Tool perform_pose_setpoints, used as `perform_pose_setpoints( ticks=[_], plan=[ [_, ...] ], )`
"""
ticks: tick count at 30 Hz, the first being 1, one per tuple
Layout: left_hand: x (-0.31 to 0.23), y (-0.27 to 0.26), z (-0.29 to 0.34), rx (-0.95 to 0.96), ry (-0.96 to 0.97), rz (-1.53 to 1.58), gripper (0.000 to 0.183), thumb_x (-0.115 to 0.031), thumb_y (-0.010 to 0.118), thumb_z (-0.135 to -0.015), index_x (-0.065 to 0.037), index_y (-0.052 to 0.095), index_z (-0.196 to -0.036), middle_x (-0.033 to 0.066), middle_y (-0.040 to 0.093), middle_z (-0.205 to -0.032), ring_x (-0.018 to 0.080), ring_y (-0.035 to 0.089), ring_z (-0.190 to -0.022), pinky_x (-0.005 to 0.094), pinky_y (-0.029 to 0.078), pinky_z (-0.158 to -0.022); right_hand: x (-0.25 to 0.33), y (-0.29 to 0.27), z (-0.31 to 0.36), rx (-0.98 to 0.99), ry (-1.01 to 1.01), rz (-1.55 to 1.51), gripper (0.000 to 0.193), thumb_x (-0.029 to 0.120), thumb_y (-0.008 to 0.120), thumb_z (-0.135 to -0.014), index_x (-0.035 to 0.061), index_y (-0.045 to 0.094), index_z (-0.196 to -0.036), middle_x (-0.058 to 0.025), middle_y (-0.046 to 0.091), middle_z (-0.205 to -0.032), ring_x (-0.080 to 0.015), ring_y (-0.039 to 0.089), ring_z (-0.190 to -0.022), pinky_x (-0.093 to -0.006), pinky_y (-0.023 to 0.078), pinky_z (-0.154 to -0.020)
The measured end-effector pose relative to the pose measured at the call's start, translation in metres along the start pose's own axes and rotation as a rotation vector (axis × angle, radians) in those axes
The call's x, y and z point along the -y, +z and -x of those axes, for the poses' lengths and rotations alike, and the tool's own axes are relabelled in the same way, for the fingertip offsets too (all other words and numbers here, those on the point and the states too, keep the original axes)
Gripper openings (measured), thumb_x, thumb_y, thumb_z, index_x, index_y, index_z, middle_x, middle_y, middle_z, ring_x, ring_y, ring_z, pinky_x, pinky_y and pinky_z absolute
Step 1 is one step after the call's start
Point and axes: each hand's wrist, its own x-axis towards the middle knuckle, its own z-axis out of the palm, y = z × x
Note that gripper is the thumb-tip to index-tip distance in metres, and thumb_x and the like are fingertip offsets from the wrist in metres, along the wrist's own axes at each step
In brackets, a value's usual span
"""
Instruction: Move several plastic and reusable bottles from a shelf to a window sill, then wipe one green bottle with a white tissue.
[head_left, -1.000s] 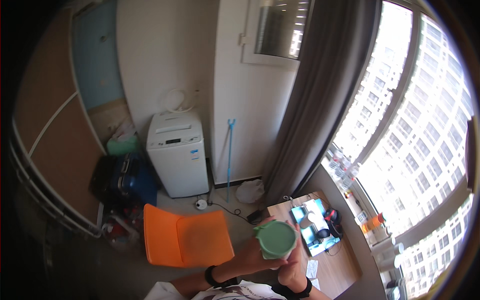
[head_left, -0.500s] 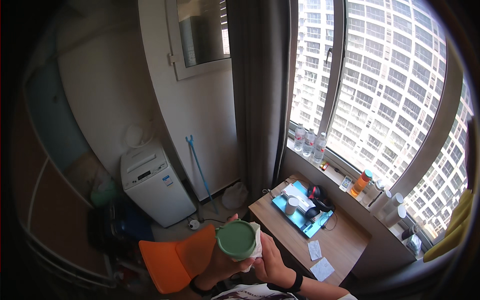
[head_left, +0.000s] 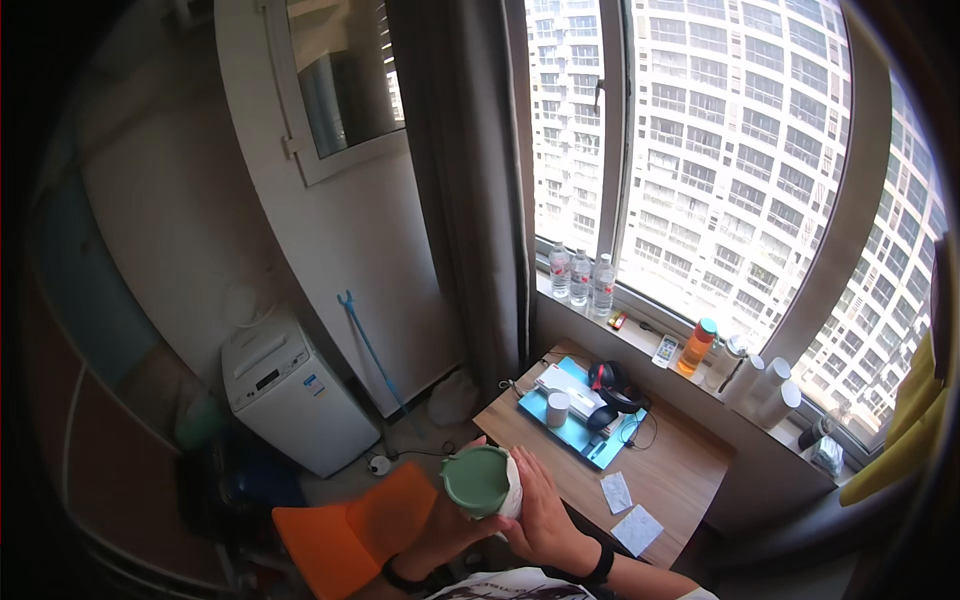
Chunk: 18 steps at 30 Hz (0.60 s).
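fingers [head_left: 535,482] of the right hand [head_left: 552,522] and left hand [head_left: 448,527] grasp a green-lidded container [head_left: 476,481], held in the air before the white shirt [head_left: 505,586]. dark print marks the shirt, red-marked labels [head_left: 579,282] the bottles [head_left: 602,290], a blue sticker [head_left: 314,385] the washing machine [head_left: 312,415]. the lid faces up toward the camera; hands hide the body, leaving its long axis unclear.

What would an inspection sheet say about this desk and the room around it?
Surface: wooden desk, partly covered.
Things in hand: green-lidded container, white material at its right side.
Clutter: white cup, headphones and flat blue item grouped together; two pale cards.
Hands: left hand and right hand clasp the container from either side.
Cables: thin cord beside the headphones; floor cable.
Surroundings: orange chair, washing machine, dark curtain, window; three clear bottles on the windowsill.
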Motion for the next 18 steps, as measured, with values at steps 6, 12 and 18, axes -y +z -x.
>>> perform_pose_setpoints(
  ticks=[6,12,18],
  plan=[
    [-0.002,0.042,-0.021,0.193,-0.02,-0.096,0.107,-0.033,0.087,-0.079,-0.002,0.018,-0.156,0.0114,0.043,-0.146,0.0215,0.046,-0.133,0.0372,0.038,-0.112,-0.012,-0.045,0.037,0.035,0.172,0.074,0.085,0.027,0.07,-0.091,-0.0059,0.02,-0.152,-0.0329,0.031,-0.154,-0.0513,0.032,-0.143,-0.0551,0.028,-0.117],
    [0.029,0.092,-0.041,0.378,0.042,-0.213,0.101,-0.043,0.087,-0.076,-0.004,0.033,-0.151,0.0142,0.027,-0.159,0.0233,0.045,-0.135,0.0372,0.038,-0.112,-0.024,-0.102,0.078,0.066,0.313,0.034,0.087,0.032,0.072,-0.092,-0.0028,0.02,-0.153,-0.0338,0.028,-0.155,-0.0484,0.031,-0.144,-0.0505,0.031,-0.117],
    [0.038,0.147,-0.044,0.487,-0.059,-0.189,0.097,-0.037,0.088,-0.078,-0.003,0.033,-0.151,0.0134,0.025,-0.161,0.0244,0.04,-0.139,0.0378,0.036,-0.114,-0.033,-0.137,0.112,0.02,0.339,-0.17,0.107,0.032,0.077,-0.087,0.006,0.0,-0.157,-0.0304,0.022,-0.159,-0.0467,0.035,-0.143,-0.0495,0.036,-0.114]
  ],
)
